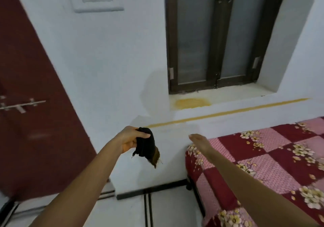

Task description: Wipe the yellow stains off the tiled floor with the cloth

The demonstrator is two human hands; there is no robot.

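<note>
The left hand (130, 140) pinches the cloth (146, 145); the yellow stain (191, 103) lies at one o'clock, and the right hand (199, 141) is spread empty.

The door (35, 104) at the left is motion-blurred and cut by the frame edge; the bedspread (273, 165) runs off the right.

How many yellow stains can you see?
2: a round yellow patch on the white window sill, and a long yellow streak across the white wall below. Others may lie out of view.
</note>
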